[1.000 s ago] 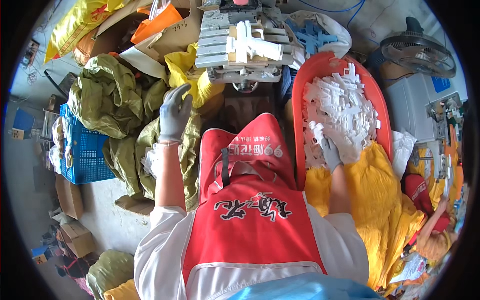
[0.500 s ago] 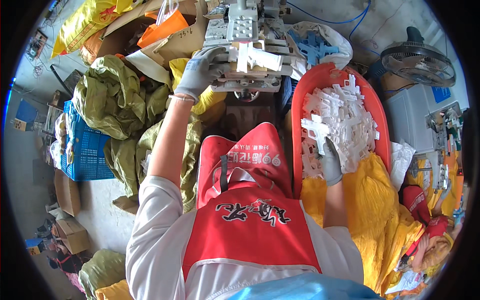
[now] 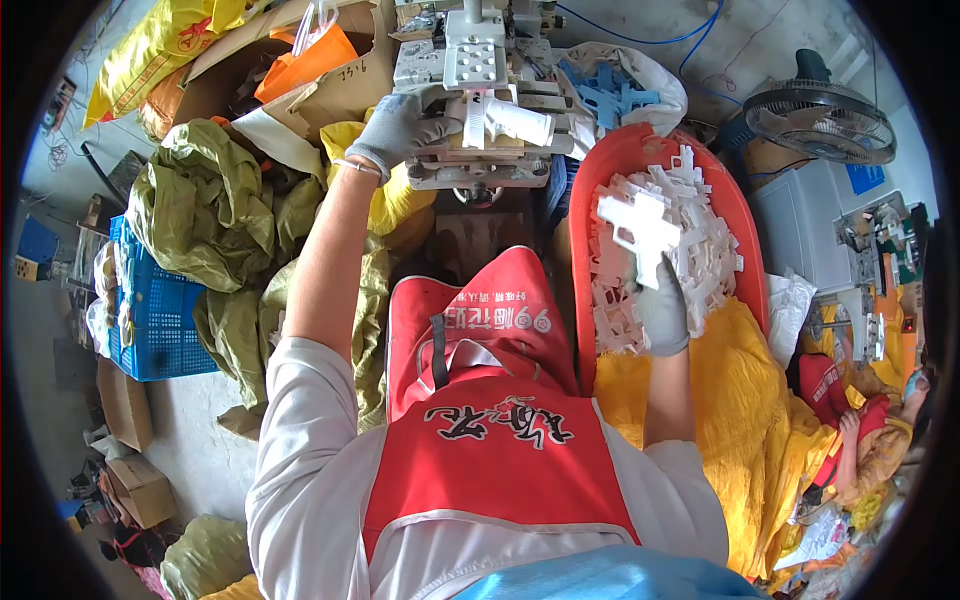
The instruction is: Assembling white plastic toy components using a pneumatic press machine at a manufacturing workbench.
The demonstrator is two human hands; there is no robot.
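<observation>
My left hand (image 3: 405, 130), in a grey glove, reaches to the left side of a grey metal machine (image 3: 474, 62). Its fingers are apart, their tips beside a white toy pistol (image 3: 506, 122) that lies on the machine's fixture. A small dark mark shows on that piece. My right hand (image 3: 662, 312), also gloved, is closed on another white toy pistol (image 3: 641, 228). It holds this one over a red tub (image 3: 746, 215) heaped with white toy pistols (image 3: 697, 250). The grip of the held piece is partly hidden by my fingers.
A white sack with blue toy pistols (image 3: 612, 95) stands right of the machine. Beyond the tub is a black fan (image 3: 822, 115). Yellow sacking (image 3: 720, 400) covers the tub's near end. Olive sacks (image 3: 205, 200), a blue crate (image 3: 160, 320) and a cardboard box (image 3: 345, 75) lie left.
My right hand has raised and turned its toy pistol above the heap. My left hand stays at the machine, fingers shifted slightly toward the piece there. The whole view has shifted a little.
</observation>
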